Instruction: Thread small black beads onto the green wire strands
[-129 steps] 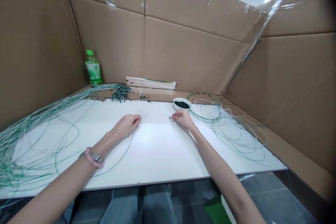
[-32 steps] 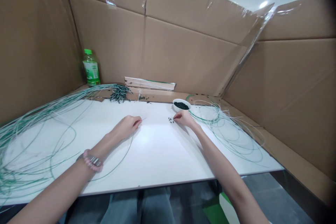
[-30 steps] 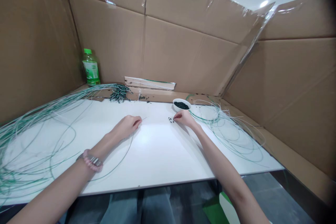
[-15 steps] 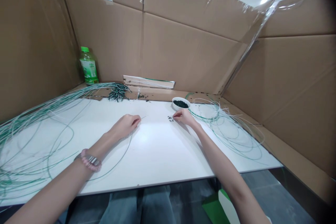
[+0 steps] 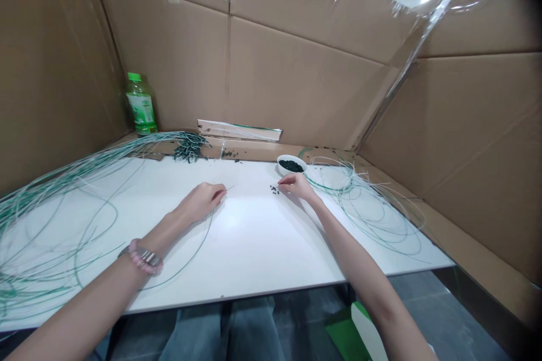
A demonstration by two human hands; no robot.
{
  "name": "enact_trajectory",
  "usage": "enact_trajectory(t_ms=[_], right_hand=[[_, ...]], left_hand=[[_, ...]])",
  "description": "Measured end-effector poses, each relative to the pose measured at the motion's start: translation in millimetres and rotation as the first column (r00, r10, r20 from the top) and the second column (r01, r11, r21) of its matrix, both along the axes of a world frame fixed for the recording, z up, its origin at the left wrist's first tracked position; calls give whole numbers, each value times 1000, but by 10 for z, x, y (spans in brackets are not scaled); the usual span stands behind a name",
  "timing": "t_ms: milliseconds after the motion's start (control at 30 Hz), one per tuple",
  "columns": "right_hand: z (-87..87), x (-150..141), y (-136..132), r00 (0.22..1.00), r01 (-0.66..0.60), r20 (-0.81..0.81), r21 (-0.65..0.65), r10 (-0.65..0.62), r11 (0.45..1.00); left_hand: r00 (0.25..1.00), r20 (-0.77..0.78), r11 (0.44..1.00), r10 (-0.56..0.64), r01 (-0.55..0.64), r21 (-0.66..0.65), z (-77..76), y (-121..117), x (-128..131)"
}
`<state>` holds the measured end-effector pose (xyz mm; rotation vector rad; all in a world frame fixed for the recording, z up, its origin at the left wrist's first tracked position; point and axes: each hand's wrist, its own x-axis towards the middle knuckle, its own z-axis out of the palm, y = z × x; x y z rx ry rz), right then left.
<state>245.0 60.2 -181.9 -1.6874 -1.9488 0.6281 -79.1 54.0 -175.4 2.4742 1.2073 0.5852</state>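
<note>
A white bowl (image 5: 291, 173) holds dark green beads (image 5: 291, 165) on the white table (image 5: 254, 248). Loose beads (image 5: 274, 189) lie just beside the right hand (image 5: 298, 186), whose fingers (image 5: 283, 180) are pinched together; any bead between them is too small to tell. The left hand (image 5: 201, 202) grips a thin green wire (image 5: 199, 254). Cardboard walls (image 5: 296, 79) surround the table.

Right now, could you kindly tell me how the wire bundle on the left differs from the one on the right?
The left wire bundle is far larger than the right wire bundle. The left sweeps across the table and out of view; the right lies in compact loops beside a white bowl. Both are thin, greenish strands.
</note>
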Motion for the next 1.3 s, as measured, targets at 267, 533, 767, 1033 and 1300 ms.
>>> enact_trajectory(t_ms=[267,533,767,1033,1300], right_hand=[[-123,-49,33,988,91,-126,-36,-94,995],[-70,-85,-23,979,102,-168,-67,-112,992],[-28,-91,-43,983,124,-129,-54,-130,991],[60,-56,-61,994,104,-39,-45,-105,994],[58,-31,-52,995,101,-17,-73,-102,992]], left_hand=[[1000,-1,1000,3,-3,-19,23,-20,16],[1000,3,1000,9,-9,-25,25,-5,3],[1000,10,999,16,-16,-38,24,-20,5],[1000,15,999,8,-8,-32,30,-10,13],[1000,0,1000,-4,4,-10,30,-15,3]])
